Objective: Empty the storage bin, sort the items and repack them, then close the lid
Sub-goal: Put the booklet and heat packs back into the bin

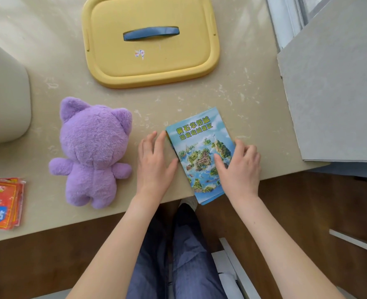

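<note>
On the beige worktop (232,93), the largest thing is the yellow lid (156,67), lying flat at the far middle with its blue handle (151,33) facing up and a small torn sticker (139,54) just below the handle. At the left edge, a rounded white storage bin (5,104) shows only one corner, well apart from the lid. To the right, a grey board (333,104) lies over the worktop's corner.

A purple plush cat (92,152) lies face down between the bin and the hands, ears pointing away from the person, arms spread. Just right of it, a stack of blue brochures (199,147) with an island picture and green lettering lies tilted, its near corner hanging slightly past the worktop's front edge.

The left hand (154,162) lies flat on the worktop, fingers straight and loose, their tips and the thumb against the stack's left edge. The right hand (240,167) holds the stack from the other side: its thumb lies across the cover and its fingers curl down over the right edge.

A pile of red packets (1,203) lies at the near left, cut off by the frame.
</note>
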Available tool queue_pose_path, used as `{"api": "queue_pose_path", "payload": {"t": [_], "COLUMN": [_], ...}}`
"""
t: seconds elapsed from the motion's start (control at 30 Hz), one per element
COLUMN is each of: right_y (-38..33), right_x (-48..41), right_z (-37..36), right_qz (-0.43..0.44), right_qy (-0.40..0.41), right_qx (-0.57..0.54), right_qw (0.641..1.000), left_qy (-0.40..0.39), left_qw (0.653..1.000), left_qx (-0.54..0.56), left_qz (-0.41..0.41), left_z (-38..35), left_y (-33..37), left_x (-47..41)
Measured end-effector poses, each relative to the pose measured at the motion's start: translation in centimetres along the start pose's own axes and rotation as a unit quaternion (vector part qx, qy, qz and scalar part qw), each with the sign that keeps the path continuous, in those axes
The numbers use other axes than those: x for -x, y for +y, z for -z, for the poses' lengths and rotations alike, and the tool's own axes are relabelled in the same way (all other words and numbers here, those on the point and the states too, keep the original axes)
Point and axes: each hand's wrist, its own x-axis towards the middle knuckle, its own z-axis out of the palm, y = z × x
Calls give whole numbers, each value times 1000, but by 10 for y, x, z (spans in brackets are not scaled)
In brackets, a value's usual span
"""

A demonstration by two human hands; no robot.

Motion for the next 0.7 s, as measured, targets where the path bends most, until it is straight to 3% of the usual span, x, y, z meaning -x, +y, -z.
{"api": "queue_pose_path", "payload": {"t": [0.13,0.27,0.43,0.7], "right_y": [5,-2,8,-4], "right_x": [-11,-8,-4,9], "right_z": [1,0,3,3], "right_qz": [44,65,20,14], "right_qy": [8,-17,-7,-48], "right_qx": [-51,-55,-52,-105], "right_qw": [998,996,998,993], "left_qy": [-17,-51,-41,-91], "left_qw": [989,974,981,968], "left_qx": [116,188,126,166], "left_qz": [88,111,144,166], "left_z": [2,-4,-1,-3], "left_y": [16,33,31,45], "left_x": [12,2,8,22]}}
